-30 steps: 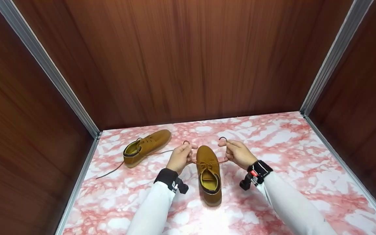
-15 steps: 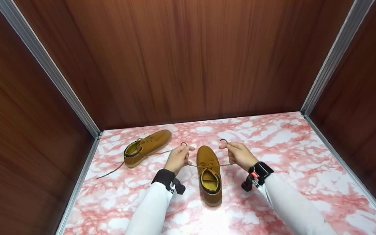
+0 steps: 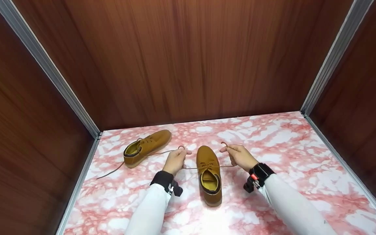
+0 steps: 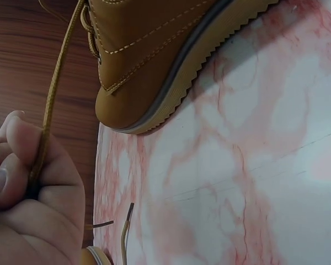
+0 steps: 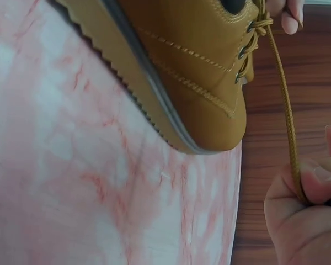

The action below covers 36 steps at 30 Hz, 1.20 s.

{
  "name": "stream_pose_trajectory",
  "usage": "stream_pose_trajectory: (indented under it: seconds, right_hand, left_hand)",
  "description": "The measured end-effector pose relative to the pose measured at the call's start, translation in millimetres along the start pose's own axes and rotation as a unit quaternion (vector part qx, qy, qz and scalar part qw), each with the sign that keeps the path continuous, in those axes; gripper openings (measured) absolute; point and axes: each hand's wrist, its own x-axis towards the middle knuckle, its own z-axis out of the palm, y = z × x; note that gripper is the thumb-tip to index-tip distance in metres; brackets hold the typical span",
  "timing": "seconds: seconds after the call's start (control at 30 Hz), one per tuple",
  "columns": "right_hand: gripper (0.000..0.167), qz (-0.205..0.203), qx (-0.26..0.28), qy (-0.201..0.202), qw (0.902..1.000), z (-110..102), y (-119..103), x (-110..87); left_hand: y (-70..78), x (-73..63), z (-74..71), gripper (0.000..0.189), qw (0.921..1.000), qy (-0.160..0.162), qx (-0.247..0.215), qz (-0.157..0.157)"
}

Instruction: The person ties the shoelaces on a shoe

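A tan lace-up shoe point(image 3: 210, 192) stands between my hands, toe pointing away. My left hand point(image 3: 175, 161) grips one end of its shoelace point(image 4: 55, 83) on the left. On the other side my right hand point(image 3: 242, 157) holds the opposite lace end point(image 5: 287, 110), with a curled tip sticking out above the fingers. The lace runs nearly straight across the front of the shoe's opening, and a knot shows at the top of the eyelets. Both hands are raised beside the shoe, thumbs pressed over the lace.
A second tan shoe point(image 3: 152, 143) lies to the back left, its loose laces point(image 3: 111, 172) trailing on the pink and white marbled tabletop point(image 3: 273, 202). Dark wood panels point(image 3: 188, 65) with metal corner strips enclose the back and sides.
Both hands have moved apart and slightly nearer the body, drawing the lace out wider across the shoe. Both shoes have stayed in place.
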Motion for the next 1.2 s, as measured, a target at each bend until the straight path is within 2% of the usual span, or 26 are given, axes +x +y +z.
stream_pose_trajectory:
  seconds: [0.23,0.4,0.63,0.8,1.03,1.2]
  right_hand:
    - [0.035,-0.001,-0.027,0.01,0.9996,-4.4,2.3,-3.4]
    - [0.036,0.006,-0.048,0.027,0.9985,-7.6,8.0,-4.5]
    - [0.035,0.0,-0.074,0.05,0.996,-8.8,15.6,-7.1]
    - [0.035,0.0,-0.085,0.049,0.9952,-6.6,22.0,-9.4]
    - [0.036,0.001,-0.102,0.04,0.994,-2.8,26.8,-9.0]
    - [0.037,0.004,-0.1,0.047,0.9939,0.3,24.0,-9.9]
  left_hand:
    - [-1.7,-0.7,-3.2,0.034,0.9985,0.009,0.054,0.01]
    - [-7.0,-1.6,-6.4,0.034,0.9974,0.011,0.071,0.007]
    - [-13.3,-3.9,-10.5,0.033,0.9975,0.01,0.07,-0.006]
    - [-17.4,-6.5,-10.4,0.034,0.9971,0.005,0.074,-0.015]
    - [-18.5,-10.3,-5.4,0.032,0.9961,0.0,0.089,-0.002]
    - [-17.4,-10.4,-1.8,0.034,0.9982,-0.013,0.058,-0.011]
